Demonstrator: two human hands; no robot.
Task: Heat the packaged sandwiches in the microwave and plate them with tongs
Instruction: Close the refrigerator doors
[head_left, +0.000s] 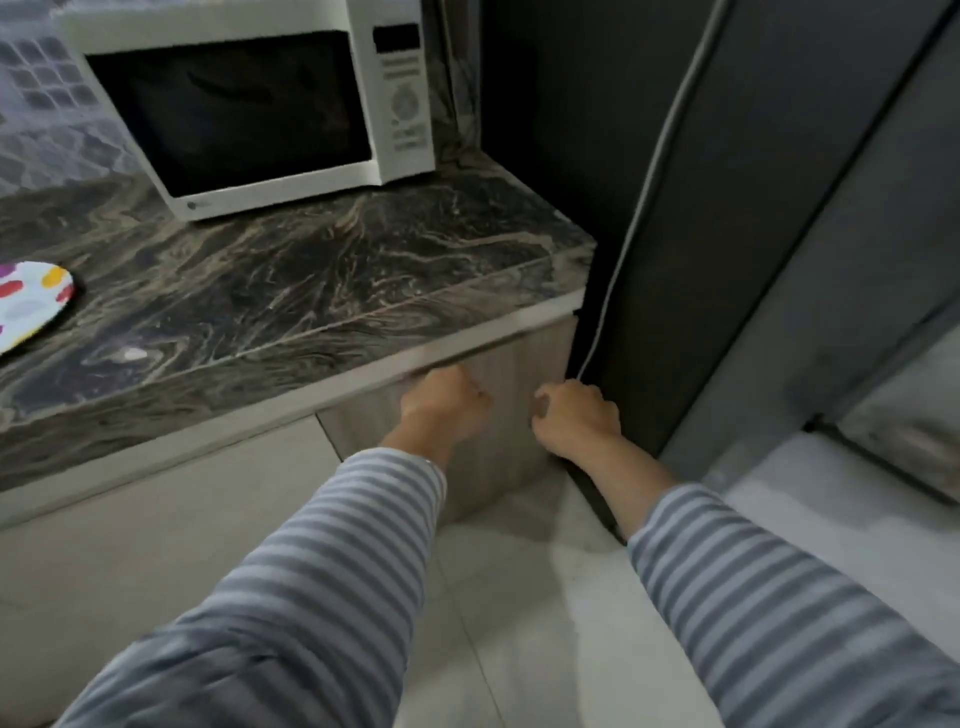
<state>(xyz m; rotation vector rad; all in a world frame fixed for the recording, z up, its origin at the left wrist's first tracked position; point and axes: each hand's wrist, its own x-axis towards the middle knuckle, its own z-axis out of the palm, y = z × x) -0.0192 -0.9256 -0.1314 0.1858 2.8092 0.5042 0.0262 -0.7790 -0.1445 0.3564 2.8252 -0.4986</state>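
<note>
A white microwave (260, 104) with its dark door closed stands at the back of the marble counter (322, 270). At the counter's left edge lies a white plate (26, 306) with coloured spots, only partly in view. My left hand (447, 402) is a closed fist with nothing in it, just below the counter's front edge, before the wooden cabinet front (498, 452). My right hand (576, 415) is curled against the edge of the dark fridge door (701, 234); whether it grips that edge is unclear. No sandwiches or tongs are in view.
The dark grey fridge fills the right side, its door edge lined with a pale seal. A white tiled floor (519, 597) lies below. Pale cabinet fronts run under the counter on the left. Patterned wall tiles show behind the microwave.
</note>
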